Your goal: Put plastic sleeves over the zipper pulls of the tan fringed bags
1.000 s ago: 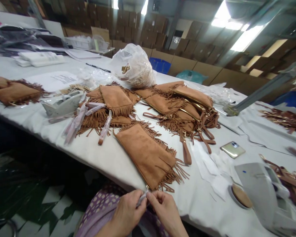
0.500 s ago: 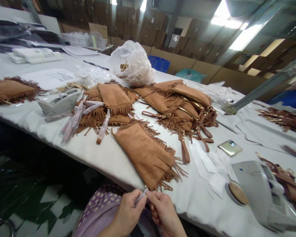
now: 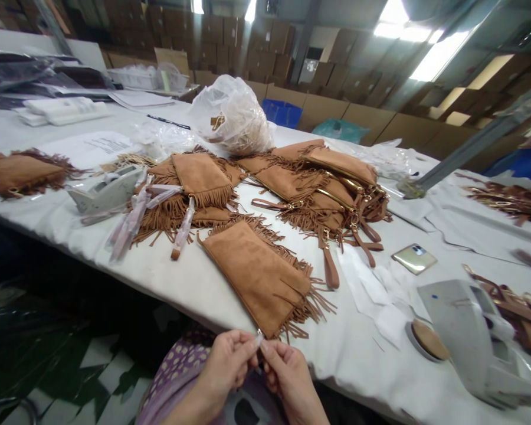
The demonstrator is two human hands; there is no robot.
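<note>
A brown suede-look fringed pouch lies flat at the table's front edge, its zip side facing me. At its near corner, a wrist strap in thin whitish wrapping hangs from a metal ring. My left hand pinches it from the left, thumb against fingers. From the other side my right hand is closed on it too, fingertips almost meeting the left ones. Most of the strap is hidden by my fingers. Further left, another fringed pouch tops a small pile, with a plastic-wrapped strap hanging forward.
More fringed pouches with bare straps are heaped behind. Tape dispensers stand left and right, the latter beside a tape roll. A phone, white paper scraps, a stuffed plastic bag and a slanted metal post are also there.
My hands stay at the pouch's corner. The left fingers have shifted slightly up, and less whitish wrapping shows between them. The view has moved slightly; the pouches lie as before.
</note>
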